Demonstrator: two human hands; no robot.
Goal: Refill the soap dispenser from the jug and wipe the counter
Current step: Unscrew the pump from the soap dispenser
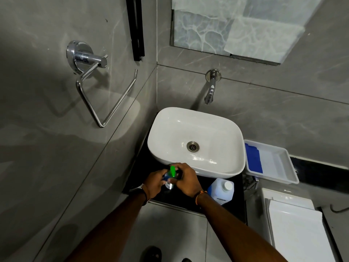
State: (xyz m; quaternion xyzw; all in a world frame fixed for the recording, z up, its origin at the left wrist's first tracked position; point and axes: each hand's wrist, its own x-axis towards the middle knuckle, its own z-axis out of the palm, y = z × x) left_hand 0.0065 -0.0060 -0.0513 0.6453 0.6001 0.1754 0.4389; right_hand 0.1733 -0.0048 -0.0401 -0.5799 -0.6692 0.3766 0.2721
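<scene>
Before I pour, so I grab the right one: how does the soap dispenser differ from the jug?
The soap dispenser is gripped by the left hand and right hand; the jug stands untouched on the counter. The dispenser has a green pump top; the jug has a white cap, on. The dispenser looks smaller than the jug. Both show blue and sit in front of the basin.

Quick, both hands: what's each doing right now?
Left hand: grips the soap dispenser body.
Right hand: grips the soap dispenser near its green pump.
</scene>
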